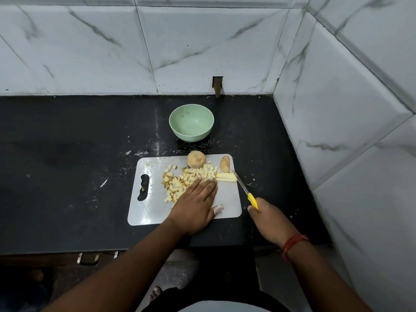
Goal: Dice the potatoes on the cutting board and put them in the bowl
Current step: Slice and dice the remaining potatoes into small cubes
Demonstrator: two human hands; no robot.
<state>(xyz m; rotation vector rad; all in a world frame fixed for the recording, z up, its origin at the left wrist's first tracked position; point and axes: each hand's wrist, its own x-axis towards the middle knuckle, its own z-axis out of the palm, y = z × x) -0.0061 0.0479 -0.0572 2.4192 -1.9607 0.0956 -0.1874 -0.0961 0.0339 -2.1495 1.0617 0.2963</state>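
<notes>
Grey board (227, 199) flat on a black counter (67, 165), handle slot at its 9 o'clock end. Left hand (195, 203) flat on the board, fingers straight and together, tips against the pile of dice (186, 179) spread from the board's middle toward 10 o'clock; bandage or tape, perhaps, on the thumb (217, 208). Right hand (267, 218) off the board at 4 o'clock, fingers curled round the yellow handle of a knife (244, 188), red thread (292, 244) on that wrist. Blade angled toward 11 o'clock, tip touching or just above the right end of a few uncut sticks (226, 177) lying side by side at the board's 2 o'clock. 1 whole unpeeled potato (196, 159) at the board's 12 o'clock edge, touching the dice. 1 smaller skin-on piece (225, 164) near the 1 o'clock corner, just beside the sticks. Green bowl (191, 124) upright on the counter at 12 o'clock from the board, apart from it, no dice inside. White scraps scattered on the counter between bowl and board. Marble-look tiles (202, 41) behind and at 3 o'clock.
</notes>
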